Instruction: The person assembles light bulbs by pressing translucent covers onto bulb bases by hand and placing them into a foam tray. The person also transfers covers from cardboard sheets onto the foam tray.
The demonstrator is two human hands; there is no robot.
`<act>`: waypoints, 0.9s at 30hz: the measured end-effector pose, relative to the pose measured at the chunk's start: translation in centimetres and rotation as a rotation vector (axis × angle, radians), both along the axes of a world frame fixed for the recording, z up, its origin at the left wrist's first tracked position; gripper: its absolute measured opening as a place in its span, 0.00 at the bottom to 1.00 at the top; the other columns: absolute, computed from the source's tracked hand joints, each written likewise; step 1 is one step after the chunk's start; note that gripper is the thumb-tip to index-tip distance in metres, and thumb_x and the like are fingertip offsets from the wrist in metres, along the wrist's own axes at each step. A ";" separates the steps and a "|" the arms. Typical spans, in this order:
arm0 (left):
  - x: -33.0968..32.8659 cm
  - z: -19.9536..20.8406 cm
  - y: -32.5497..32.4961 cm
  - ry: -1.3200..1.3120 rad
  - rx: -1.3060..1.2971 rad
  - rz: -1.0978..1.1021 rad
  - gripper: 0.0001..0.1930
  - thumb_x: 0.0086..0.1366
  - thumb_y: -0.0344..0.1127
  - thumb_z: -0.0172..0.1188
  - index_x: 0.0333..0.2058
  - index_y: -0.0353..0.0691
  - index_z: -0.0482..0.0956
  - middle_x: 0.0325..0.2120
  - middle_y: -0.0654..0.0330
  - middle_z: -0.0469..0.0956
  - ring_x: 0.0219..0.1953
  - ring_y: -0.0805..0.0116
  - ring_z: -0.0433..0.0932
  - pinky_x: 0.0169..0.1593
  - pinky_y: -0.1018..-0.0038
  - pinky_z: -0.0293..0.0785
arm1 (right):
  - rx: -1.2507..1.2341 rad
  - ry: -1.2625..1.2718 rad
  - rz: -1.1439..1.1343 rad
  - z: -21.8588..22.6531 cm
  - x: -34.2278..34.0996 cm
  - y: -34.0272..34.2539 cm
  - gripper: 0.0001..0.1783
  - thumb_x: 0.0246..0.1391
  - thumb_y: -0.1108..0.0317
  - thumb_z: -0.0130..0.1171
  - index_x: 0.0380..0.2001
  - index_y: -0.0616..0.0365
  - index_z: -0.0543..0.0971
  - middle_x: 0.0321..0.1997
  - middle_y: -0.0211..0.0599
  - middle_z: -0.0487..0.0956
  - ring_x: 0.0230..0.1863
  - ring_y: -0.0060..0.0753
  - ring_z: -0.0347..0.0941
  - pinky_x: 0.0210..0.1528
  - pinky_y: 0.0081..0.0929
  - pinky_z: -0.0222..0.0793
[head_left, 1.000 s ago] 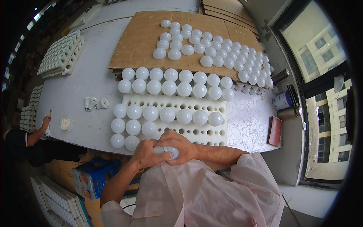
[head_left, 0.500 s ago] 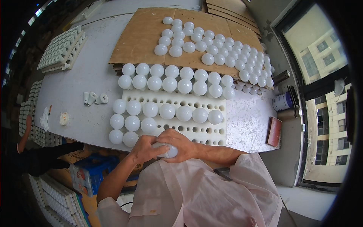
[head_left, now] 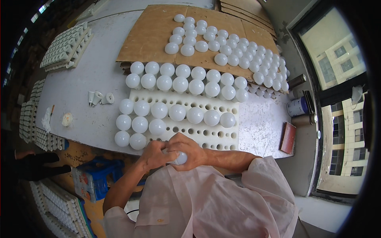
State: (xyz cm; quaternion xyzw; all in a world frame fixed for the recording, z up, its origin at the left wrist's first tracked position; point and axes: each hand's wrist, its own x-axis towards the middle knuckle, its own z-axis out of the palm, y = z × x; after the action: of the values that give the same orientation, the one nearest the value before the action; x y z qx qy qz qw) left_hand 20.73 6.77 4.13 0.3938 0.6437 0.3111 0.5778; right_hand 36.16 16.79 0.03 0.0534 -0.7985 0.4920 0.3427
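From my end I see the left hand (head_left: pixel 156 154) and the right hand (head_left: pixel 188 147) both grasping one white bulb (head_left: pixel 181 159). Its dome shows between them; the fingers hide the rest. It is held on the near side of the perforated tray (head_left: pixel 216 139), just in front of the shirt (head_left: pixel 222 198). Beyond the hands, rows of round bulbs (head_left: pixel 177 112) stand in the tray, with bare holes ahead and to the right. Farther ahead, white domes (head_left: pixel 221 59) rest on cardboard (head_left: pixel 147 27) over the bench (head_left: pixel 99 127).

I judge the step to be two-handed fitting of this bulb; whether they press or twist, I cannot tell. The next move calls for steady, even pressure, with the dome kept straight.
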 end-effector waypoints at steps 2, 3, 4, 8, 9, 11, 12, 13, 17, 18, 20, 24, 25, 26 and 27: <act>0.2 -0.1 -0.2 0.022 -0.006 0.021 0.24 0.48 0.49 0.63 0.32 0.28 0.80 0.20 0.55 0.79 0.19 0.72 0.78 0.24 0.75 0.73 | -0.010 -0.016 -0.009 0.2 0.0 -0.1 0.27 0.27 0.75 0.68 0.38 0.60 0.72 0.39 0.41 0.71 0.37 0.39 0.68 0.38 0.34 0.68; 0.1 0.0 -0.2 0.018 -0.011 0.024 0.24 0.48 0.49 0.63 0.32 0.28 0.80 0.20 0.55 0.79 0.19 0.72 0.78 0.24 0.75 0.73 | -0.015 -0.020 -0.006 0.3 -0.1 -0.1 0.27 0.27 0.75 0.68 0.38 0.60 0.72 0.39 0.41 0.71 0.37 0.39 0.68 0.38 0.34 0.68; 0.0 0.4 0.0 0.017 -0.021 0.035 0.24 0.48 0.49 0.62 0.31 0.28 0.80 0.19 0.55 0.79 0.19 0.72 0.78 0.24 0.75 0.73 | -0.007 -0.018 -0.013 0.4 -0.3 0.1 0.27 0.27 0.75 0.67 0.38 0.60 0.72 0.39 0.41 0.71 0.36 0.39 0.68 0.38 0.34 0.68; -0.1 0.3 0.1 0.011 -0.048 0.058 0.25 0.48 0.49 0.62 0.32 0.28 0.80 0.18 0.55 0.79 0.19 0.71 0.78 0.24 0.76 0.73 | 0.002 -0.033 -0.017 0.6 -0.6 0.3 0.26 0.27 0.76 0.66 0.37 0.60 0.72 0.38 0.41 0.71 0.36 0.39 0.68 0.37 0.33 0.68; -0.2 0.2 0.1 0.007 -0.050 0.062 0.25 0.48 0.49 0.62 0.32 0.28 0.80 0.18 0.55 0.79 0.19 0.71 0.78 0.24 0.76 0.73 | 0.000 -0.037 -0.013 0.6 -0.8 0.4 0.26 0.27 0.76 0.66 0.37 0.60 0.72 0.38 0.41 0.71 0.36 0.39 0.68 0.37 0.33 0.68; -0.4 -0.2 -0.1 -0.012 -0.059 0.082 0.26 0.47 0.51 0.62 0.32 0.29 0.80 0.18 0.55 0.78 0.21 0.69 0.79 0.27 0.74 0.74 | -0.006 -0.072 0.005 0.6 -1.0 0.4 0.25 0.28 0.76 0.65 0.36 0.60 0.71 0.37 0.41 0.71 0.37 0.40 0.68 0.37 0.33 0.68; -0.2 -0.7 -0.5 -0.015 -0.058 0.084 0.26 0.47 0.51 0.62 0.32 0.29 0.80 0.18 0.55 0.78 0.21 0.69 0.79 0.27 0.74 0.74 | -0.005 -0.074 0.007 0.6 -1.0 0.3 0.25 0.28 0.76 0.65 0.36 0.60 0.71 0.37 0.41 0.71 0.37 0.40 0.68 0.37 0.33 0.68; 0.0 -1.1 -0.8 0.022 -0.010 0.055 0.27 0.46 0.53 0.63 0.32 0.29 0.80 0.19 0.55 0.78 0.23 0.68 0.79 0.29 0.72 0.74 | -0.009 -0.073 0.029 0.4 -1.1 0.3 0.25 0.28 0.76 0.65 0.36 0.59 0.71 0.38 0.41 0.72 0.37 0.40 0.68 0.37 0.33 0.68; -0.2 -0.5 -0.5 0.208 0.075 -0.038 0.30 0.44 0.56 0.64 0.33 0.30 0.80 0.22 0.52 0.79 0.29 0.66 0.79 0.34 0.68 0.74 | 0.015 -0.091 0.030 0.4 -1.3 0.4 0.25 0.28 0.77 0.63 0.37 0.59 0.70 0.38 0.41 0.72 0.37 0.41 0.69 0.38 0.33 0.69; -0.3 -0.6 -0.4 0.210 0.079 -0.035 0.30 0.44 0.56 0.64 0.33 0.30 0.80 0.22 0.52 0.79 0.29 0.66 0.79 0.34 0.68 0.74 | 0.019 -0.090 0.033 0.5 -1.4 0.5 0.25 0.28 0.77 0.63 0.37 0.59 0.70 0.38 0.41 0.72 0.37 0.41 0.69 0.38 0.33 0.69; -0.1 -0.7 -0.8 0.233 0.108 -0.061 0.30 0.44 0.56 0.64 0.33 0.30 0.79 0.24 0.52 0.79 0.30 0.65 0.79 0.35 0.68 0.74 | 0.060 -0.074 0.022 0.6 -1.1 0.2 0.25 0.29 0.76 0.65 0.37 0.59 0.70 0.39 0.42 0.73 0.36 0.38 0.70 0.36 0.29 0.68; 0.2 -1.8 -0.9 0.222 0.108 -0.034 0.30 0.43 0.56 0.64 0.32 0.29 0.79 0.24 0.51 0.79 0.28 0.65 0.80 0.33 0.70 0.74 | 0.066 -0.090 0.033 0.5 -1.2 0.6 0.25 0.29 0.76 0.65 0.37 0.58 0.71 0.38 0.41 0.73 0.36 0.39 0.70 0.36 0.30 0.69; -0.1 -2.3 -0.8 0.090 0.082 0.021 0.30 0.46 0.56 0.64 0.31 0.28 0.79 0.24 0.51 0.79 0.25 0.66 0.79 0.30 0.72 0.74 | 0.038 -0.138 0.061 0.5 -1.6 0.8 0.26 0.30 0.76 0.66 0.38 0.58 0.70 0.40 0.41 0.72 0.38 0.39 0.70 0.38 0.30 0.69; -0.5 -2.8 -0.8 -0.043 0.055 0.077 0.30 0.48 0.57 0.63 0.31 0.27 0.79 0.25 0.52 0.79 0.22 0.68 0.78 0.26 0.74 0.73 | 0.010 -0.187 0.089 0.6 -2.0 1.1 0.27 0.30 0.75 0.66 0.40 0.57 0.70 0.41 0.42 0.72 0.40 0.39 0.70 0.41 0.31 0.69; -1.3 -3.1 -0.7 -0.044 0.054 0.075 0.30 0.48 0.57 0.63 0.31 0.27 0.79 0.25 0.52 0.79 0.22 0.68 0.78 0.26 0.74 0.73 | 0.008 -0.189 0.086 0.7 -2.5 1.7 0.27 0.30 0.75 0.66 0.40 0.57 0.70 0.41 0.42 0.72 0.40 0.39 0.70 0.41 0.31 0.69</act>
State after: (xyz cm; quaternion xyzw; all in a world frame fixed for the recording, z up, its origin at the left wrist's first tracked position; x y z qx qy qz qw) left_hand 19.47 6.09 1.00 0.3778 0.6365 0.3583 0.5690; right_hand 33.63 18.47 0.77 0.0427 -0.8262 0.5058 0.2442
